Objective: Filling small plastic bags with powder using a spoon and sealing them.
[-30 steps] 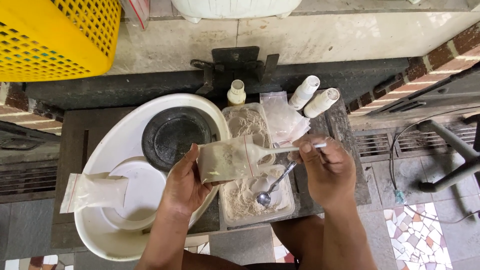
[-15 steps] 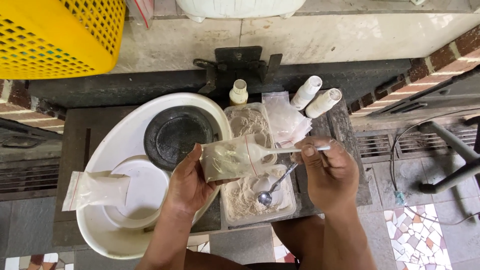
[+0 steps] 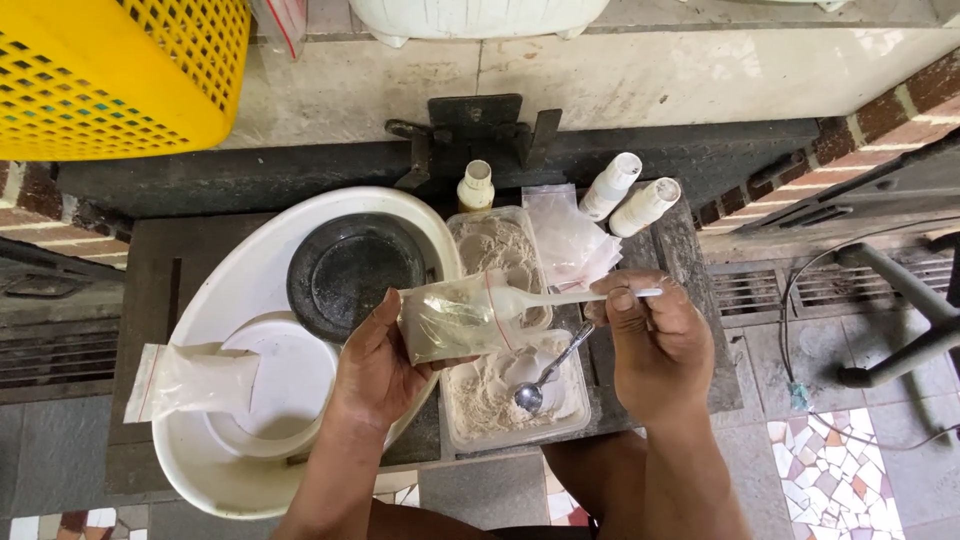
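White plastic spoon (image 3: 560, 297) lies level, bowl inside small bag (image 3: 450, 320)

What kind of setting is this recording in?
Probably an informal outdoor or semi-outdoor work spot, not a proper kitchen: a low dark table beside a brick wall, a floor drain grate, patterned floor tiles and a yellow plastic crate.

Both forearms and hands are bare, sleeveless, ungloved.
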